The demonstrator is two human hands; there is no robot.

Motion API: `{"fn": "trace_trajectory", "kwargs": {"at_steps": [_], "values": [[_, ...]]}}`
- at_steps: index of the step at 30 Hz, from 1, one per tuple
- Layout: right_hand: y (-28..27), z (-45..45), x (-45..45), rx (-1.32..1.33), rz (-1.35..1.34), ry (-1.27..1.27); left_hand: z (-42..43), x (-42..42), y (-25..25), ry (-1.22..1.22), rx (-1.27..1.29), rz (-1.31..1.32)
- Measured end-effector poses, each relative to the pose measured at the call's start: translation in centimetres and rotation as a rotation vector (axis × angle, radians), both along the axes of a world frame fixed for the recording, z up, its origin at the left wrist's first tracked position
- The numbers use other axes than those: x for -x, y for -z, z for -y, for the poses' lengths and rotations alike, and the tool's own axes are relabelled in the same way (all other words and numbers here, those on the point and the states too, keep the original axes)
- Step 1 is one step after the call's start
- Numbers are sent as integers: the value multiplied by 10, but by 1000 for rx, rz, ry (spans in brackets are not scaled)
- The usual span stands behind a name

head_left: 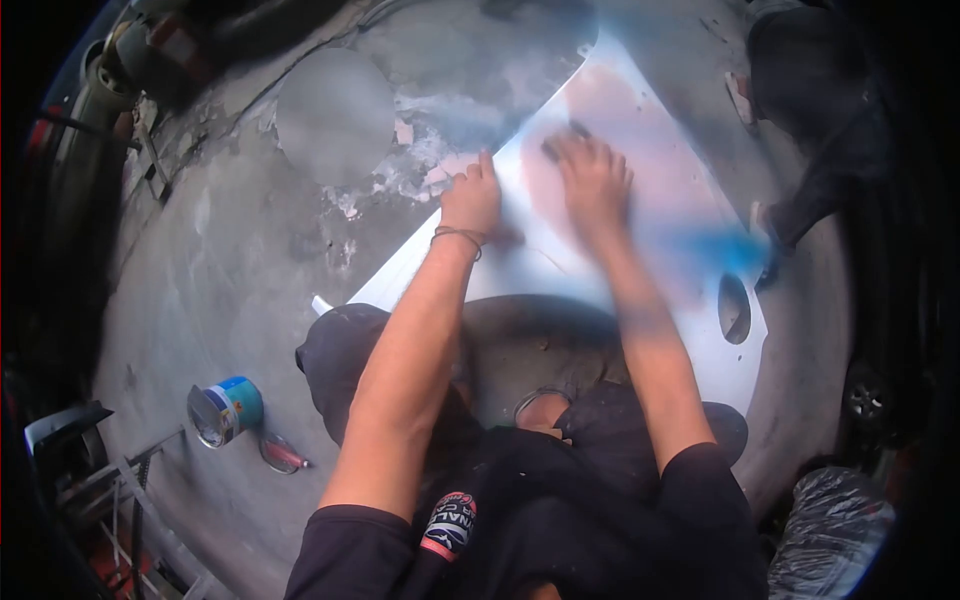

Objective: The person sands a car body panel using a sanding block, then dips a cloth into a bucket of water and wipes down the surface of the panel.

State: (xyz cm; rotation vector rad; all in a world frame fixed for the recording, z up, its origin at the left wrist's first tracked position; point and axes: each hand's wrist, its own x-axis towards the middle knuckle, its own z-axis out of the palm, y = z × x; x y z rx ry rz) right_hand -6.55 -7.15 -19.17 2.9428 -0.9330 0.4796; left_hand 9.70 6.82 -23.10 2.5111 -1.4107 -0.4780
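Note:
A white car fender lies across my knees, with a wide pinkish patch of filler on its surface. The cut-out of its wheel arch faces me, and an oval hole shows near its right end. My left hand grips the fender's left edge, its fingers curled there. On the pinkish patch, my right hand presses a dark sanding block, partly hidden under the fingers. Blur and bluish smears on the lens hide some of the surface.
A blue tin lies on the floor at left, beside a red-handled tool. A metal frame stands at lower left. Another person's dark-clothed leg is at right. Crumpled plastic wrapping lies at lower right.

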Motion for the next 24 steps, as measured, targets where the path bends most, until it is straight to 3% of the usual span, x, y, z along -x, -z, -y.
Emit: {"fn": "trace_trajectory", "kwargs": {"at_steps": [2,3,5,8,12,14,17,18,21,24], "values": [[-12,14,-27,-54,14,225,-4,-2,-13,14,-8,-18],[-2,5,-32,-52,18,221,-7,-2,-18,38,-15,-37],[18,-10,-43,100,165,144,-7,0,-26,20,-9,-28],[21,-5,-27,130,63,-58,-5,0,-29,21,-19,-53],[-12,21,-40,13,26,159,-11,3,-27,6,16,-56],[6,3,-46,100,61,134,-7,3,-22,-8,-17,-34],[46,-8,-39,242,107,-116,-1,0,-9,-11,-26,7],[31,-3,-37,239,106,-112,-3,1,-9,-9,-11,21],[-12,27,-44,68,22,87,-9,2,-14,-7,26,-48],[4,13,-60,42,-48,258,-9,-1,-6,-2,49,24]]}}
